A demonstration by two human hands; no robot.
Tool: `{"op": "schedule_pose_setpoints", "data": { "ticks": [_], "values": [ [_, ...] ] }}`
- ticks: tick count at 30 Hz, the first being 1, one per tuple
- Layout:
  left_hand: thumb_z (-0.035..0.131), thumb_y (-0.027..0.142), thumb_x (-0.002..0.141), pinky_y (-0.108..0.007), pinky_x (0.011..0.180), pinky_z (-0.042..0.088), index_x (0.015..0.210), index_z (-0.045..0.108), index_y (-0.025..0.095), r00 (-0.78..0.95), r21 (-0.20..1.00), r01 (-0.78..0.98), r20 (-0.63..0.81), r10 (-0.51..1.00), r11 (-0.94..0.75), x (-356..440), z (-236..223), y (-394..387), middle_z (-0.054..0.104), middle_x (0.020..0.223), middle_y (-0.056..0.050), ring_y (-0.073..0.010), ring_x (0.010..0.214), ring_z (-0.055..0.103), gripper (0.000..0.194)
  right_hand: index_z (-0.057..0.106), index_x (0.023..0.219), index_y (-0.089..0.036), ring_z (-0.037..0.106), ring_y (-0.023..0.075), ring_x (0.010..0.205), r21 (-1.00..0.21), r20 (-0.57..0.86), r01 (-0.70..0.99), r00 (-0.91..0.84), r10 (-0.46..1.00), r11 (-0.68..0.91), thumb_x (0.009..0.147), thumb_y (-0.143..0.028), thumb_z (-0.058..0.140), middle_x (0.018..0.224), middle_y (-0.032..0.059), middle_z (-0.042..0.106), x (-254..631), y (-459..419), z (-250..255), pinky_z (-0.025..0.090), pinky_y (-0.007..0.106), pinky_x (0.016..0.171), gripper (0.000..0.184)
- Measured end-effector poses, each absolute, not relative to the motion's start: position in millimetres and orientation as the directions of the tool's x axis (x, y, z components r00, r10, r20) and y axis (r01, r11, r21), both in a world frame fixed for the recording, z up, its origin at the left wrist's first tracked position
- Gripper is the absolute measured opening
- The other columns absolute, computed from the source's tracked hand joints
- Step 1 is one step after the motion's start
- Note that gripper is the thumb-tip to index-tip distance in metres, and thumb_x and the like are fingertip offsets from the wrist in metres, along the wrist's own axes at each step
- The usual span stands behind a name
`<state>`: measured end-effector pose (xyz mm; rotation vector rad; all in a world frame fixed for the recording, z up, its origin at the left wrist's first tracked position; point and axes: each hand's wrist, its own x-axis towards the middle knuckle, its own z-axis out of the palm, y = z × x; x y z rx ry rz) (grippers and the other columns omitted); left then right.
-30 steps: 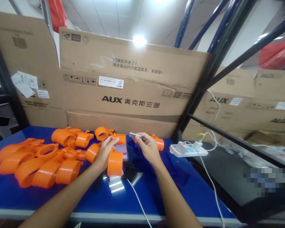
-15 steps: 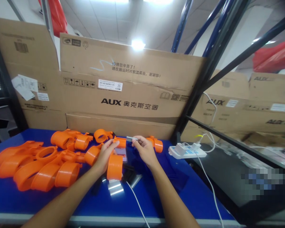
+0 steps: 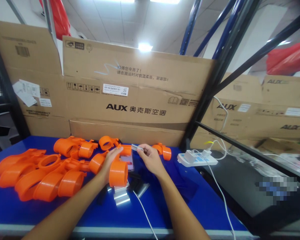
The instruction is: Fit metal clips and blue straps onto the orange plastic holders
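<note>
My left hand (image 3: 109, 164) is closed around an orange plastic tape dispenser (image 3: 118, 174), its round ring hanging low and its narrow end pointing right. Between the thumb and fingers of my right hand (image 3: 150, 158) is a small, thin metal strip (image 3: 136, 147). The strip's left tip is close to the dispenser's end; whether they touch I cannot tell. Below the hands, several shiny metal pieces (image 3: 122, 198) lie on the blue table (image 3: 95, 218), beside dark pieces (image 3: 135, 183). A flat light-purple object (image 3: 130, 164) is partly hidden behind the dispenser.
Several more orange dispensers (image 3: 49, 182) crowd the table's left side, and another (image 3: 166, 152) lies behind my right hand. A white power strip (image 3: 196, 160) with cables sits at the right edge. A tall cardboard sheet (image 3: 95, 110) stands along the back, with a black post (image 3: 205, 103) beside it.
The dispenser's ring has tilted and shifted slightly left in my left hand. My right hand and the metal strip have moved a little left, towards the dispenser's end.
</note>
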<state>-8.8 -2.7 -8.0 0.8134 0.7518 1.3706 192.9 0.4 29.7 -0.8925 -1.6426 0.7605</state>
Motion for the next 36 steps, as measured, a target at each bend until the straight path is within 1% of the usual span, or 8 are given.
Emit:
{"op": "schedule_pose_setpoints", "data": {
  "ticks": [6, 13, 19, 23, 26, 30, 34, 36],
  "values": [
    [0.088, 0.051, 0.072, -0.023, 0.045, 0.039, 0.090, 0.066, 0.019, 0.056, 0.869, -0.494, 0.025, 0.998, 0.006, -9.6, 0.1, -12.7, 0.051, 0.053, 0.006, -0.0110, 0.043, 0.049, 0.043, 0.070, 0.092, -0.020, 0.053, 0.0172, 0.068, -0.788, 0.511, 0.281, -0.197, 0.837, 0.548, 0.093, -0.053, 0.066, 0.075, 0.0014, 0.062, 199.5, 1.9, 32.6, 0.045, 0.028, 0.061, 0.033],
    [0.087, 0.052, 0.072, -0.022, 0.045, 0.035, 0.096, 0.071, 0.019, 0.095, 0.918, -0.394, 0.082, 0.992, -0.038, -7.8, -1.2, -14.2, 0.051, 0.051, 0.006, -0.0104, 0.043, 0.043, 0.044, 0.071, 0.091, -0.021, 0.053, 0.0175, 0.067, -0.728, 0.530, 0.369, -0.231, 0.816, 0.578, 0.095, -0.050, 0.063, 0.074, 0.0007, 0.062, 200.0, -1.0, 34.8, 0.045, 0.029, 0.063, 0.030],
    [0.086, 0.052, 0.073, -0.023, 0.048, 0.037, 0.096, 0.073, 0.019, 0.081, 0.918, -0.390, 0.103, 0.991, -0.064, -3.2, 0.4, -17.2, 0.053, 0.054, 0.006, -0.0104, 0.045, 0.044, 0.042, 0.071, 0.096, -0.021, 0.060, 0.0194, 0.073, -0.786, 0.518, 0.269, -0.207, 0.830, 0.557, 0.093, -0.051, 0.066, 0.081, 0.0029, 0.068, 191.6, 2.9, 26.0, 0.050, 0.031, 0.068, 0.031],
    [0.087, 0.049, 0.072, -0.023, 0.049, 0.038, 0.096, 0.071, 0.020, 0.058, 0.891, -0.449, 0.096, 0.994, -0.060, -1.6, 1.5, -17.7, 0.053, 0.056, 0.006, -0.0108, 0.047, 0.046, 0.040, 0.072, 0.105, -0.021, 0.065, 0.0217, 0.082, -0.816, 0.534, 0.217, -0.072, 0.842, 0.536, 0.087, -0.053, 0.072, 0.090, 0.0062, 0.072, 193.3, 7.4, 23.3, 0.053, 0.032, 0.073, 0.037],
    [0.088, 0.049, 0.073, -0.021, 0.049, 0.037, 0.093, 0.069, 0.020, 0.026, 0.879, -0.472, 0.089, 0.996, -0.066, -2.8, 0.0, -14.9, 0.052, 0.057, 0.007, -0.0102, 0.049, 0.045, 0.040, 0.074, 0.096, -0.020, 0.066, 0.0219, 0.083, -0.828, 0.538, 0.207, 0.028, 0.842, 0.522, 0.085, -0.055, 0.074, 0.092, 0.0077, 0.075, 198.3, 9.4, 25.0, 0.053, 0.032, 0.074, 0.037],
    [0.089, 0.049, 0.070, -0.021, 0.049, 0.037, 0.091, 0.068, 0.020, 0.011, 0.883, -0.466, 0.070, 0.997, -0.057, -4.1, -2.3, -11.9, 0.054, 0.059, 0.006, -0.0097, 0.049, 0.046, 0.042, 0.076, 0.086, -0.019, 0.065, 0.0209, 0.077, -0.845, 0.513, 0.183, 0.016, 0.858, 0.502, 0.083, -0.056, 0.076, 0.084, 0.0070, 0.075, 200.5, 9.7, 26.5, 0.051, 0.031, 0.068, 0.037],
    [0.089, 0.049, 0.072, -0.021, 0.048, 0.038, 0.092, 0.071, 0.018, 0.026, 0.882, -0.468, 0.064, 0.998, -0.044, -4.3, -0.4, -14.1, 0.054, 0.057, 0.006, -0.0097, 0.048, 0.046, 0.041, 0.078, 0.085, -0.019, 0.064, 0.0200, 0.070, -0.857, 0.500, 0.154, 0.018, 0.866, 0.492, 0.080, -0.058, 0.079, 0.078, 0.0060, 0.075, 198.4, 8.3, 25.9, 0.050, 0.030, 0.062, 0.039],
    [0.088, 0.048, 0.073, -0.020, 0.049, 0.039, 0.091, 0.072, 0.018, 0.019, 0.883, -0.466, 0.078, 0.997, -0.060, -4.2, 1.8, -15.8, 0.059, 0.060, 0.004, -0.0095, 0.050, 0.049, 0.038, 0.079, 0.086, -0.018, 0.065, 0.0203, 0.070, -0.858, 0.498, 0.155, 0.024, 0.867, 0.489, 0.079, -0.057, 0.081, 0.077, 0.0060, 0.076, 198.3, 7.6, 25.8, 0.050, 0.030, 0.063, 0.039]
  ]
}}
